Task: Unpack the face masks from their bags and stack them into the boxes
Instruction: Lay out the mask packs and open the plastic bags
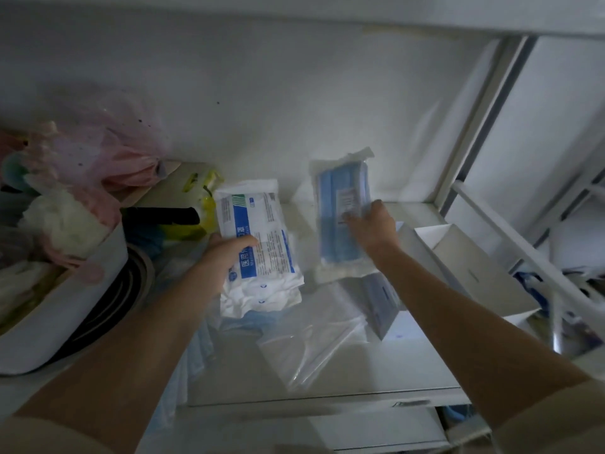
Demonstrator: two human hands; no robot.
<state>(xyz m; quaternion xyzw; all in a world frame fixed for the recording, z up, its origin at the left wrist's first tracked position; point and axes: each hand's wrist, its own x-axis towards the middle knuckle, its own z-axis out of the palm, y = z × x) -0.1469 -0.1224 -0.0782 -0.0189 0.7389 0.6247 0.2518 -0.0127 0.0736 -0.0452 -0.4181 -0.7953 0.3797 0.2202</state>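
Note:
My left hand (222, 257) grips a white mask bag with blue print (258, 237), thumb across its front, above the white shelf. My right hand (376, 227) holds a clear bag of blue face masks (340, 204) upright, fingers curled round its right side. An open white box (465, 267) lies tilted to the right of that hand. A smaller blue-and-white box (383, 299) sits below the clear bag. Loose blue masks (248, 319) lie under the white bag.
Empty clear plastic bags (314, 348) lie on the white shelf surface (409, 365). A white bin with cloths (59, 309) stands at the left, a pink plastic bag (104, 149) behind it. White rack bars (523, 257) run along the right.

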